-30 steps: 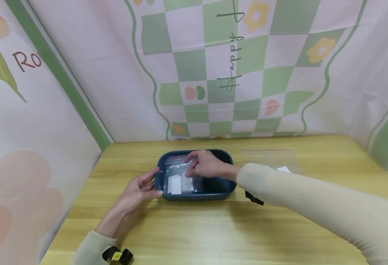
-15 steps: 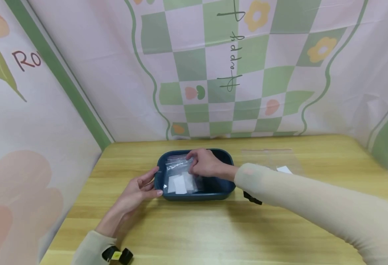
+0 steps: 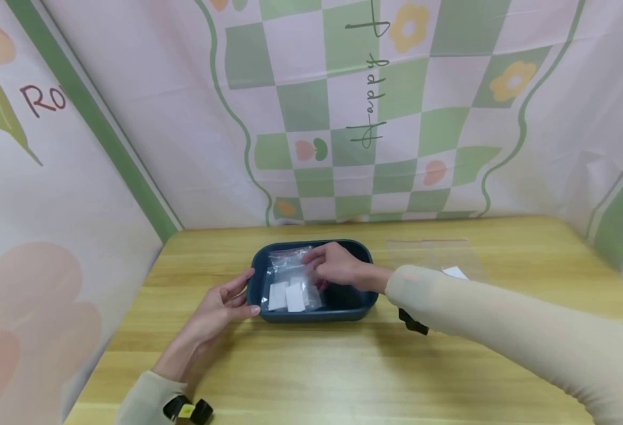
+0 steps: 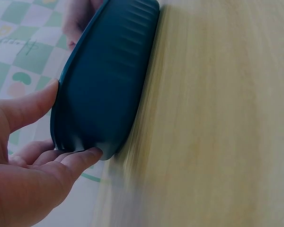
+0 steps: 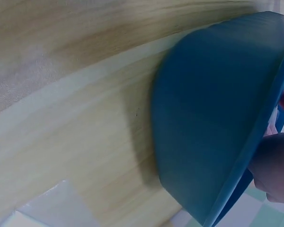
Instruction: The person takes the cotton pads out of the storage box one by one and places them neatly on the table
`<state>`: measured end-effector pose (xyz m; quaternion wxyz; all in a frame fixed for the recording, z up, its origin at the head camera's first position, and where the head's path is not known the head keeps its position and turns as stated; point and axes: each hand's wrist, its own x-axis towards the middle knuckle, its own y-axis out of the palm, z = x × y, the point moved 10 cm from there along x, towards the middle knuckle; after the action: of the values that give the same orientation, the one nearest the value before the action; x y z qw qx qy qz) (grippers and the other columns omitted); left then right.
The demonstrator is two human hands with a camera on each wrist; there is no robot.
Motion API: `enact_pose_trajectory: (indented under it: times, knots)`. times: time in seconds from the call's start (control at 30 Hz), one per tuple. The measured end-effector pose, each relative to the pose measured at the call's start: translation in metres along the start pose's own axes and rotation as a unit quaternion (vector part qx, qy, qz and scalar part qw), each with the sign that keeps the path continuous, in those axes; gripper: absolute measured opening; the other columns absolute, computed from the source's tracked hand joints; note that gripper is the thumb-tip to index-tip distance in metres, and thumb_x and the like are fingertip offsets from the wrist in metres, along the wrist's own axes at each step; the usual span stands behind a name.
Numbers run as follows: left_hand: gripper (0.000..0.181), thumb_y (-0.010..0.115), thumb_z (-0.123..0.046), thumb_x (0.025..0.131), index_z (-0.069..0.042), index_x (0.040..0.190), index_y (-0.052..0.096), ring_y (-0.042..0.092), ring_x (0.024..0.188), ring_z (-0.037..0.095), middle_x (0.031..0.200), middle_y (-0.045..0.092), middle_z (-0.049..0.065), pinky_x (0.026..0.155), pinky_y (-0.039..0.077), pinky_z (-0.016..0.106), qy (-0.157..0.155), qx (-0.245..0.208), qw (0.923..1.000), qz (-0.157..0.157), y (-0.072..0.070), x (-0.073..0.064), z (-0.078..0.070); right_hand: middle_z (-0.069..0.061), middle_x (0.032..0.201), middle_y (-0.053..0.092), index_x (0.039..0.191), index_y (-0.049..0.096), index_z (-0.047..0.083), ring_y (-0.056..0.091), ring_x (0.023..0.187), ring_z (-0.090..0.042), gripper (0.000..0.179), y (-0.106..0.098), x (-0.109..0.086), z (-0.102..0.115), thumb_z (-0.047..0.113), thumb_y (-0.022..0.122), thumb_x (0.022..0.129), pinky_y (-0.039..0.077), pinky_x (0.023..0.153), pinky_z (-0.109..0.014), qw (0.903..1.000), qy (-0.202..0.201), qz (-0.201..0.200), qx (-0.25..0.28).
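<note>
A dark blue plastic tray [image 3: 313, 317] stands on the table, with a small stack of clear zip-lock bags [image 3: 286, 271] in its left half. White cards [image 3: 294, 297] show at the near end of the bags. My left hand [image 3: 217, 310] grips the tray's left end, thumb on the near side and fingers behind; the left wrist view shows those fingers [image 4: 80, 163] against the wall. My right hand [image 3: 338, 265] is down inside the tray, its curled fingers pinching the right edge of a bag. Its fingertips are partly hidden behind the tray wall in the right wrist view.
Another clear zip-lock bag [image 3: 428, 251] with a white card [image 3: 454, 273] lies flat on the wooden table [image 3: 322, 372], right of the tray and partly behind the right sleeve [image 3: 481, 307]. A patterned cloth [image 3: 354, 177] hangs behind the table.
My right hand has shifted slightly right within the tray, and its fingers have moved at the bag's edge. The top white card has slid a little to the right. My left hand stays on the tray.
</note>
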<state>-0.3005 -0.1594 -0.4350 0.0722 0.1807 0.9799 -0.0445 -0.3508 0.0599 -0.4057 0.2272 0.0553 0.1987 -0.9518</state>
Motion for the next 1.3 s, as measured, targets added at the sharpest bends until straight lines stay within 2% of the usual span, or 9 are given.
enact_pose_trajectory:
  times: [0.37,0.6,0.77,0.87,1.0,1.03,1.1,1.2,1.3]
  knots:
    - [0.084,0.076,0.006,0.091,-0.008,0.164,0.036,0.035,0.15,0.039,0.17,0.025,0.015,0.113,0.042,0.04,0.002,-0.001,1.0,0.004,0.001,0.002,0.0,-0.017,0.142,0.064,0.141,0.064,-0.001,0.074,0.083,-0.02,0.059,0.0,-0.002,0.001,0.0,0.082,0.085,0.064,0.072,-0.034,0.9988,-0.003,-0.012,-0.048]
    - [0.085,0.076,0.007,0.091,-0.008,0.164,0.035,0.035,0.15,0.04,0.171,0.025,0.016,0.114,0.041,0.04,0.002,0.0,1.0,0.003,0.001,0.001,0.0,-0.011,0.131,0.072,0.135,0.071,0.004,0.065,0.124,-0.024,0.06,-0.005,-0.004,0.009,0.01,0.093,0.079,0.061,0.089,-0.033,0.9902,-0.029,-0.053,-0.126]
    - [0.085,0.076,0.007,0.091,-0.007,0.164,0.035,0.035,0.15,0.041,0.171,0.024,0.016,0.114,0.041,0.041,0.006,0.0,1.0,0.003,0.001,0.001,-0.001,-0.011,0.14,0.067,0.141,0.066,0.003,0.059,0.135,-0.028,0.066,-0.006,-0.007,0.011,0.006,0.091,0.08,0.056,0.103,-0.041,0.9906,-0.041,-0.046,-0.122]
    - [0.085,0.076,0.007,0.091,-0.006,0.164,0.034,0.035,0.15,0.041,0.17,0.024,0.016,0.114,0.041,0.04,0.009,-0.002,0.9999,0.007,0.001,0.0,-0.001,-0.01,0.147,0.062,0.146,0.061,0.003,0.054,0.139,-0.028,0.072,-0.008,-0.01,0.013,0.005,0.09,0.08,0.055,0.104,-0.041,0.9901,-0.046,-0.039,-0.127]
    - [0.085,0.076,0.007,0.091,-0.006,0.164,0.034,0.035,0.149,0.042,0.17,0.024,0.017,0.114,0.041,0.041,0.012,-0.002,0.9999,0.009,0.001,0.0,0.0,-0.008,0.151,0.059,0.15,0.057,0.005,0.06,0.13,-0.025,0.079,-0.013,-0.014,0.016,0.006,0.091,0.079,0.055,0.096,-0.033,0.9881,-0.047,-0.035,-0.142]
    - [0.085,0.076,0.007,0.091,-0.006,0.164,0.034,0.035,0.149,0.042,0.17,0.024,0.017,0.114,0.041,0.041,0.012,-0.001,0.9999,0.009,0.001,0.0,0.0,-0.007,0.151,0.059,0.151,0.057,0.005,0.068,0.112,-0.022,0.08,-0.014,-0.015,0.017,0.007,0.092,0.079,0.056,0.086,-0.03,0.9877,-0.048,-0.035,-0.145]
    - [0.085,0.076,0.007,0.091,-0.006,0.164,0.034,0.035,0.15,0.042,0.17,0.023,0.017,0.114,0.041,0.041,0.013,-0.001,0.9999,0.009,0.001,0.0,0.0,-0.007,0.152,0.058,0.152,0.056,0.006,0.063,0.079,-0.017,0.082,-0.016,-0.016,0.019,0.007,0.092,0.078,0.051,0.075,-0.028,0.9876,-0.048,-0.032,-0.146]
    - [0.086,0.076,0.007,0.091,-0.005,0.164,0.033,0.034,0.15,0.042,0.171,0.023,0.018,0.114,0.04,0.041,0.012,0.001,0.9999,0.007,0.001,0.0,0.0,-0.007,0.153,0.056,0.153,0.055,0.007,0.049,0.066,-0.018,0.083,-0.019,-0.018,0.022,0.008,0.091,0.079,0.048,0.074,-0.03,0.9871,-0.05,-0.026,-0.15]
    - [0.086,0.076,0.006,0.091,-0.005,0.164,0.033,0.034,0.15,0.042,0.171,0.023,0.018,0.114,0.04,0.04,0.009,0.001,0.9999,0.005,0.001,0.0,0.0,-0.008,0.154,0.054,0.154,0.053,0.006,0.058,0.077,-0.022,0.085,-0.023,-0.02,0.025,0.007,0.091,0.078,0.051,0.092,-0.035,0.9867,-0.058,-0.025,-0.15]
